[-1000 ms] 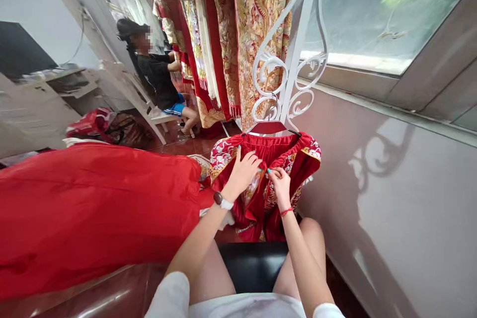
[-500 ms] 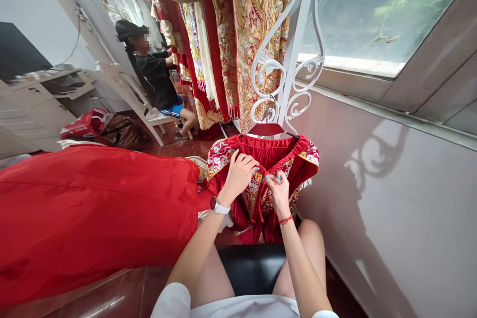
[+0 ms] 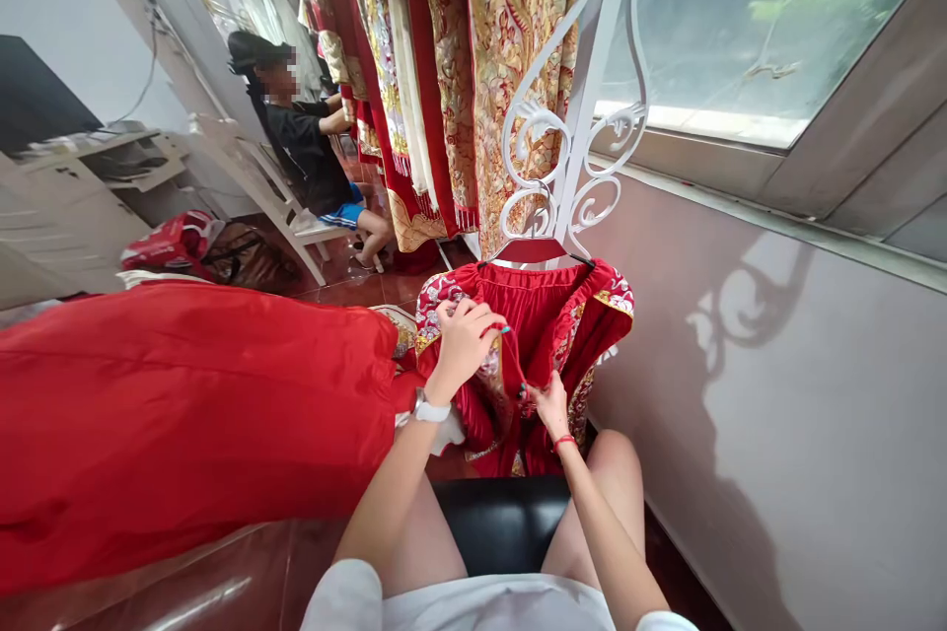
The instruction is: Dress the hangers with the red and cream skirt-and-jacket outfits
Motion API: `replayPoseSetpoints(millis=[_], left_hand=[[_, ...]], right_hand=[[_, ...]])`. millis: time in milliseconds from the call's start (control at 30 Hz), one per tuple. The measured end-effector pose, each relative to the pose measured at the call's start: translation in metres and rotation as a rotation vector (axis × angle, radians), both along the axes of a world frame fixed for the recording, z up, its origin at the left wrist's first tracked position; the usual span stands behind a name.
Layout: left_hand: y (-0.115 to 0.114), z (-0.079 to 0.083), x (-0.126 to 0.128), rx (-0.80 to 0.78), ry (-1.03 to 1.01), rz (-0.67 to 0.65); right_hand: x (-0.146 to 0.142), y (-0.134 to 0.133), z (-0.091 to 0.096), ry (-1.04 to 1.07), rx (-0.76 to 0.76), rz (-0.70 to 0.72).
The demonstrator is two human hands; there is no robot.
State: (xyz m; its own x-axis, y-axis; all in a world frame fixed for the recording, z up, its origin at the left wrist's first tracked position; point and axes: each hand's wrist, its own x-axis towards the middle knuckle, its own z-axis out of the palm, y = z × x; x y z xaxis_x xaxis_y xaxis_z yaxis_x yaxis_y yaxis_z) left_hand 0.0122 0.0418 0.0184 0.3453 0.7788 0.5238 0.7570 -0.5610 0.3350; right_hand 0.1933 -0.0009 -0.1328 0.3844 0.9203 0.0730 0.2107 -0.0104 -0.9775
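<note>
A red embroidered garment (image 3: pixel 551 315) hangs on a hanger from a white scrolled metal rack (image 3: pixel 569 168) in front of me. My left hand (image 3: pixel 463 345) is closed on the garment's front edge near its embroidered collar. My right hand (image 3: pixel 548 401) is lower, its fingers pinching the fabric at the garment's front opening. A thin red strip of fabric runs between the two hands. I sit on a black stool (image 3: pixel 499 523), knees on either side of the garment's hem.
A large red cloth (image 3: pixel 184 424) lies spread on my left. Red and gold robes (image 3: pixel 473 69) hang behind the rack. Another person (image 3: pixel 315 153) sits on a white chair further back. A grey wall (image 3: pixel 776 394) and window are on the right.
My right hand has dropped lower down the garment's front. My left hand has closed on the front edge and pulled it slightly left, opening the garment.
</note>
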Motion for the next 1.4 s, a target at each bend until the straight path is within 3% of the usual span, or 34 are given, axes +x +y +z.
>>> replayPoseSetpoints(millis=[100,233,300,367,433,533,633,700,767,867,967,1033,1133,1200,1300,1400], left_hand=[[-0.006,0.006,-0.012,-0.018,-0.102,0.075],[0.008,0.013,0.017,0.088,-0.343,0.491],[0.022,0.011,0.036,0.079,-0.314,0.632],[0.033,0.009,0.041,0.068,-0.250,0.675],[0.042,0.010,0.027,0.045,-0.211,0.616],[0.057,0.024,-0.021,-0.100,-0.202,0.363],[0.079,0.042,-0.070,-0.435,-0.285,0.030],[0.092,0.043,-0.091,-0.685,-0.409,-0.113],[0.096,0.029,-0.101,-0.835,-0.547,-0.122],[0.080,-0.008,-0.105,-0.865,-0.659,-0.029],[0.043,-0.048,-0.102,-0.840,-0.551,0.018],[0.014,-0.069,-0.094,-0.839,-0.392,-0.030],[-0.030,-0.098,-0.073,-0.857,-0.078,-0.162],[-0.056,-0.116,-0.058,-0.846,0.176,-0.161],[-0.080,-0.136,-0.049,-0.782,0.521,-0.036],[-0.081,-0.142,-0.054,-0.648,0.634,0.130]], right_hand=[[0.035,-0.006,0.023,-0.042,0.043,-0.107],[0.054,0.030,0.093,-0.402,0.252,-0.505],[0.052,0.056,0.122,-0.551,0.161,-0.548],[0.057,0.076,0.138,-0.605,0.056,-0.519],[0.079,0.087,0.144,-0.595,0.017,-0.458],[0.138,0.096,0.144,-0.570,0.033,-0.329],[0.189,0.105,0.136,-0.336,0.021,-0.027],[0.199,0.106,0.123,-0.058,-0.078,0.191],[0.190,0.099,0.103,0.137,-0.190,0.302],[0.158,0.077,0.069,0.215,-0.256,0.292],[0.129,0.052,0.044,0.206,-0.249,0.238],[0.115,0.036,0.037,0.122,-0.243,0.295],[0.098,0.015,0.040,-0.167,-0.248,0.484],[0.092,0.004,0.050,-0.489,-0.214,0.505],[0.093,-0.011,0.071,-0.890,-0.081,0.311],[0.101,-0.024,0.094,-0.940,0.087,0.091]])
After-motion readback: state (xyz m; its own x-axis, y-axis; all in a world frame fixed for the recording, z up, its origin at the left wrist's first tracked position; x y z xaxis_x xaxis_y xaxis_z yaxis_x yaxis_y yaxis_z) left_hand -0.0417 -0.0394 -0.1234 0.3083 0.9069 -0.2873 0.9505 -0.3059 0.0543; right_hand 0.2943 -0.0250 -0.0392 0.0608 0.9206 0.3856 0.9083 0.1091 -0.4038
